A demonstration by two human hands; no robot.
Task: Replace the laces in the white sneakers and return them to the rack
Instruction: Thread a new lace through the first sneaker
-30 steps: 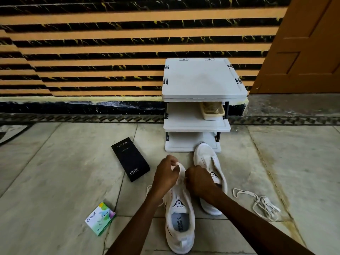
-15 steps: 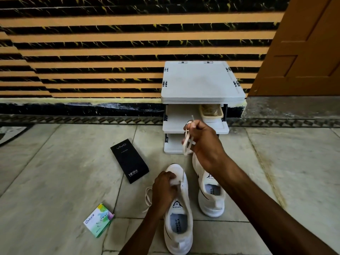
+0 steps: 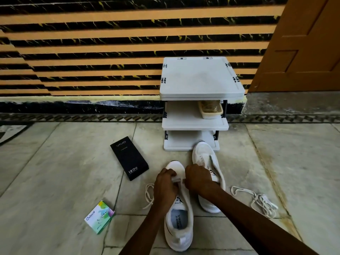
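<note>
The left hand (image 3: 165, 186) grips the near sneaker (image 3: 179, 227) at its front. The right hand (image 3: 197, 178) curls alongside, and I can't tell what it pinches. The far sneaker (image 3: 204, 155) has its toe against the rack (image 3: 200, 80) base. Open floor (image 3: 55, 172) lies to the left.

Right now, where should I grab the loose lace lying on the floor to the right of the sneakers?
I'd pinch the loose lace at its tangled bunch, the end farther from the far sneaker, coming straight down from above with the right hand. It lies flat on the floor, so a side approach finds little; the bunch offers most to catch.
</note>
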